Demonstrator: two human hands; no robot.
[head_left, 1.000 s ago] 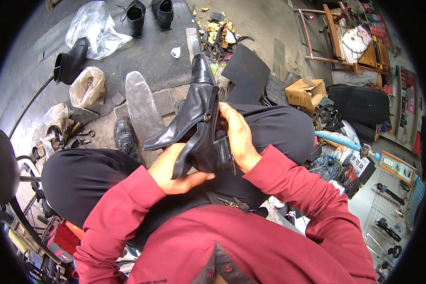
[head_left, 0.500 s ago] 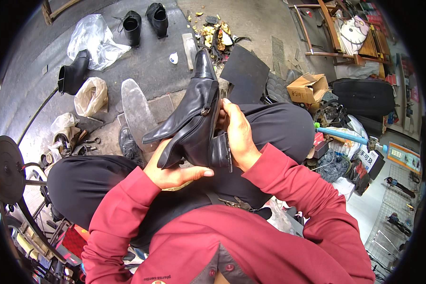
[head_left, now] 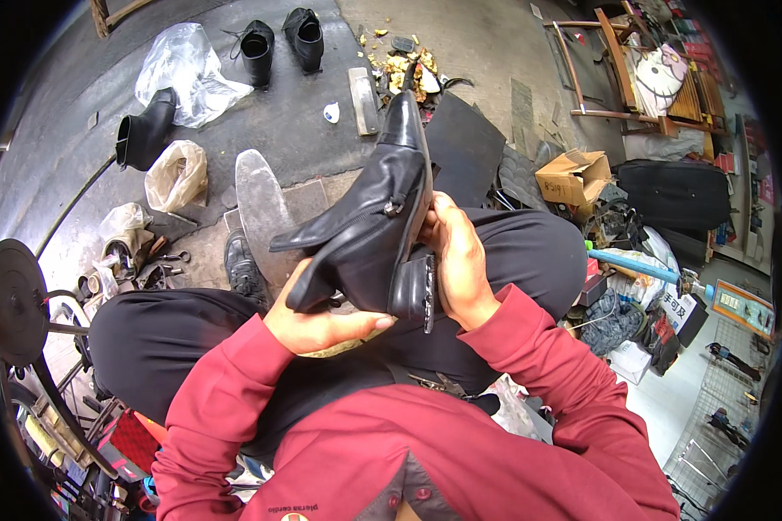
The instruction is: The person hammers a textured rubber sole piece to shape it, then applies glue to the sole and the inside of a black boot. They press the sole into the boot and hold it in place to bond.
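A black leather ankle boot with a pointed toe and a side zip lies on its side above my lap, toe pointing away from me. My left hand holds it from below by the shaft, thumb stretched along the leather near the heel. On the right, my right hand grips the sole side, with its fingertips against the arch in front of the block heel. Pale marks show along the heel's bottom edge. The zip is partly undone and the shaft gapes. Some fingers of both hands are hidden behind the boot.
On the dark mat stand a pair of black shoes, another black boot and plastic bags. A rounded grey slab lies before my knees. A black sheet, scraps and a cardboard box lie ahead. A black wheel stands left.
The boot has tilted slightly, its toe swinging right, and the heel's underside shows more. Both hands keep their hold. The whole view has shifted a little to the right.
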